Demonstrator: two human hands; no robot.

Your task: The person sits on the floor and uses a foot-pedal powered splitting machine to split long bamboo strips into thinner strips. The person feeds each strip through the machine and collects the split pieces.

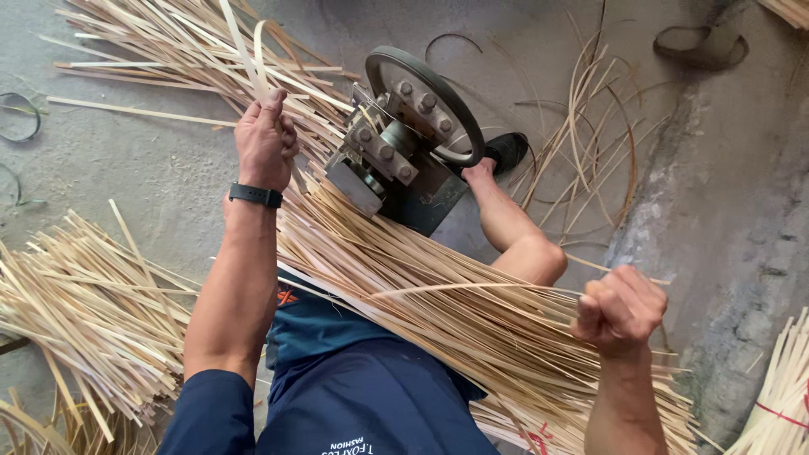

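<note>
At the far centre of the concrete floor (135, 160) sits a small hand-cranked splitting machine (396, 152): grey metal block, bolted plates, a dark round handwheel (438, 93) tilted toward the right.

Left hand (265, 139): arm extended far out, forearm straight, black wristband (255, 195) at the wrist. Fingers pinched closed on a thin pale bamboo strip (251, 59) that curves upward and far from the grip. The hand lies just left of the machine, above the spread of loose strips.

Right hand (619, 307): arm bent, drawn back near the body on the right side. Fist fully closed around one fine sliver (472, 288), which runs leftward from the fist across the bundle, slightly bowed.

Bundle of split bamboo strips (438, 312): long, flat, straw-coloured, fibrous, laid diagonally across the person's lap from the machine toward the near right. Further strips: a loose heap (93, 312) at near left, another fan (168, 42) at far left, curled thinner offcuts (590, 126) at far right, a tied sheaf (779, 396) at the near right edge.

Person wears a dark blue shirt and shorts; one bare knee (535, 257) raised beside the machine, foot in a black sandal (510, 150) just right of the handwheel. Floor is rough, grey, stained.
</note>
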